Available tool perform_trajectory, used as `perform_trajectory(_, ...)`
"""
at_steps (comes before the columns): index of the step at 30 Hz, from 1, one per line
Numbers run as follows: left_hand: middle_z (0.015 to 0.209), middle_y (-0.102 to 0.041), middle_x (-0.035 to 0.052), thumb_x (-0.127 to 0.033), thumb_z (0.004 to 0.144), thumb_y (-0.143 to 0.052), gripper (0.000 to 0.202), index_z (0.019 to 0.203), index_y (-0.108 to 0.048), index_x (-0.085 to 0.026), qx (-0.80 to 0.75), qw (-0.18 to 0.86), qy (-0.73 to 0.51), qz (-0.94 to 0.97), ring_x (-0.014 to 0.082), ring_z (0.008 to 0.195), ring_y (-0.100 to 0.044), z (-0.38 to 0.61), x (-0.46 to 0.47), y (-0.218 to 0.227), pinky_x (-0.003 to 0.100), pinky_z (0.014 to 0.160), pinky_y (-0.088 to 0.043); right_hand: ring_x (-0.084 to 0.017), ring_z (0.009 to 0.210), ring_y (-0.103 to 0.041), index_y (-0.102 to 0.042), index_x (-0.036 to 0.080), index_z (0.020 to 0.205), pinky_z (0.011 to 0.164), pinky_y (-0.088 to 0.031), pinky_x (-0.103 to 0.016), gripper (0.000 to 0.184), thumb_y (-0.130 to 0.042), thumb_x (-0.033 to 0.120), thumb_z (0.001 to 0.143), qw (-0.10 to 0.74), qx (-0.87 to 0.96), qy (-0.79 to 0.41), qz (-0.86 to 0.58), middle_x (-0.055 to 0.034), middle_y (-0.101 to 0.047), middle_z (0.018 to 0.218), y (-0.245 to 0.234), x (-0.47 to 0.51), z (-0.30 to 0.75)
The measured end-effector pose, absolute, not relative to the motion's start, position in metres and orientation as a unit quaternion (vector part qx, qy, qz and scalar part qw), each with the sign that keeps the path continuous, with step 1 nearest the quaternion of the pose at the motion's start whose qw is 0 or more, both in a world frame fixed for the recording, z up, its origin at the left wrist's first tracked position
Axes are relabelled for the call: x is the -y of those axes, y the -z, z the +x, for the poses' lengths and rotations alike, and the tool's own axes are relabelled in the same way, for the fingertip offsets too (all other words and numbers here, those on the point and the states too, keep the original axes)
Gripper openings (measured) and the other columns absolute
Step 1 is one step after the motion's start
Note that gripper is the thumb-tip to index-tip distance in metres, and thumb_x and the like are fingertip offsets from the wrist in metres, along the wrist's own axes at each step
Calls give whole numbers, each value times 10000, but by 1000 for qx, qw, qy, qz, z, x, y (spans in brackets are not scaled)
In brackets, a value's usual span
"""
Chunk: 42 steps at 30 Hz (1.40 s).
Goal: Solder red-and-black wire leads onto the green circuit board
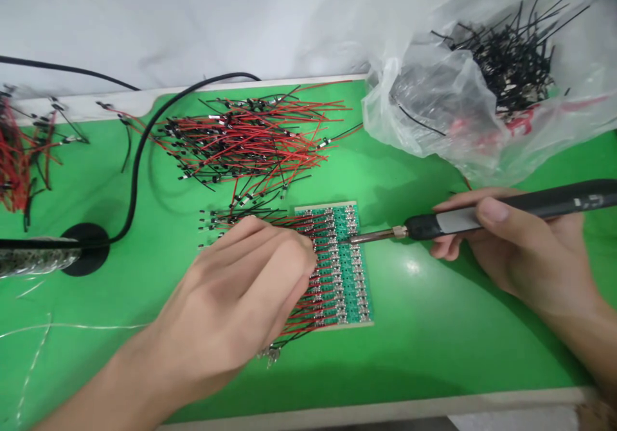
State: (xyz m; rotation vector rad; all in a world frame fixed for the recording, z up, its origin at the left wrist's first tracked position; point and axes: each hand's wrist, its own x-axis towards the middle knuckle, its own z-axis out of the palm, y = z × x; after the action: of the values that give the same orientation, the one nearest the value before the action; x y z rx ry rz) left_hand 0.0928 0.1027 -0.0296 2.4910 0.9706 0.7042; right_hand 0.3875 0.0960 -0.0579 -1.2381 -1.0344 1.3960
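Note:
A green circuit board lies flat on the green mat, with rows of silvery pads and several red and black wires running off its left side. My left hand is closed over the board's left part, its fingertips pinching a thin wire whose far end meets the pads; the fingertips are partly hidden by the hand itself. In my right hand is a black soldering iron, held like a pen. Its metal tip reaches left to the pads beside that wire, close to my left fingers.
Behind the board lies a heap of red and black wires. A clear plastic bag of black wires stands back right. More red wires lie far left. A black cable arches near a round black disc; thin strand lies front left.

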Motion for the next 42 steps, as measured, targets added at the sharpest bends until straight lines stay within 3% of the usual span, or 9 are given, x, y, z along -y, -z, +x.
perform_trajectory(13,894,-705,-37,-68,910,-566,170,862,-494,-214,-357,153,-224,894,122,760,-662,92,-103,31,357,763,-550,-193,494,-713,-841,207,893,428,-592,-265,170,-755,349,857,477,430,-568,-514,-49,-774,627,57,-95,388)
perform_trajectory(42,888,-727,-32,-44,895,-584,204,837,-503,-222,-359,156,-223,893,126,770,-696,92,-102,29,367,808,-579,-187,540,-726,-842,230,943,479,-615,-259,152,-733,316,880,468,436,-581,-503,-45,-780,648,56,-95,389)
